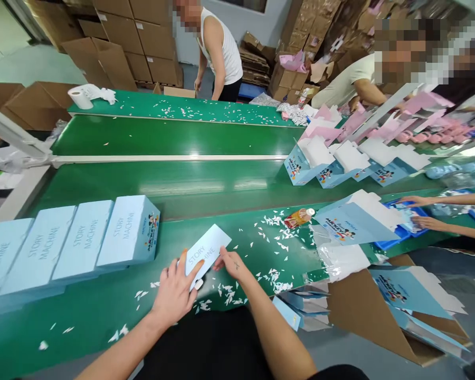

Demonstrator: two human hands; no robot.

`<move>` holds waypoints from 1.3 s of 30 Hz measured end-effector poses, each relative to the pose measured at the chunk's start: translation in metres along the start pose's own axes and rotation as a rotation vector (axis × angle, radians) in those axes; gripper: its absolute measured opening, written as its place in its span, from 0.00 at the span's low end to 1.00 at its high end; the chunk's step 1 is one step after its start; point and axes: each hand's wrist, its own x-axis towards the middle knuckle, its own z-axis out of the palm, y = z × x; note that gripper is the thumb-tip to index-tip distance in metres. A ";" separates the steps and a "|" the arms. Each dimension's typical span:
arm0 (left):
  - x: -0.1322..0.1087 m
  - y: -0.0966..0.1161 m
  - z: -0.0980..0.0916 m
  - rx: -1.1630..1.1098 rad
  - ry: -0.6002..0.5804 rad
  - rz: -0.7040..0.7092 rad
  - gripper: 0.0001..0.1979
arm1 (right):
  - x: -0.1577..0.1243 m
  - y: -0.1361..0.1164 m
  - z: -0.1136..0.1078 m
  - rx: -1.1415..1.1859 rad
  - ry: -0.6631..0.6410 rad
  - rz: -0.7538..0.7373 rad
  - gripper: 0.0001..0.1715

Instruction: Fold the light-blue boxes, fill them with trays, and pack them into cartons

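Observation:
Before me is a light blue box printed "STORY MACHINE". My left hand grips it from the left, with fingers lying across its top. At its right edge, the fingers of my right hand are bent and pressed against the side; the fingertips are partly hidden. A small white and dark object, too small to name, shows beside the near end of the box. On the left stands a row of several closed STORY MACHINE boxes. White paper scraps lie scattered right of my hands.
A drink bottle lies on the green table. Open blue cartons line the far belt. At right, another person's hands reach over a blue tray. A brown carton holds flat blue boxes. Two people work across.

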 end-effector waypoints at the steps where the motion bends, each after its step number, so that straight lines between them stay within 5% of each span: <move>1: 0.000 -0.001 0.002 0.010 0.007 0.000 0.30 | 0.000 0.002 0.003 0.036 0.005 -0.021 0.49; 5: 0.002 -0.004 0.012 0.027 0.018 -0.009 0.30 | 0.006 0.008 0.011 0.084 0.002 -0.088 0.49; 11: 0.002 0.000 0.006 0.013 -0.004 -0.043 0.30 | 0.008 0.001 0.010 -0.286 0.161 -0.063 0.48; 22: 0.000 0.005 0.001 -0.033 -0.047 -0.069 0.34 | -0.010 -0.023 0.004 -0.550 0.124 0.038 0.40; 32: -0.002 0.005 0.002 0.002 -0.062 -0.049 0.36 | -0.017 -0.049 0.036 -0.911 0.283 0.086 0.34; 39: 0.000 0.007 0.002 -0.010 -0.037 -0.101 0.35 | -0.032 -0.034 0.021 -0.824 0.106 -0.088 0.32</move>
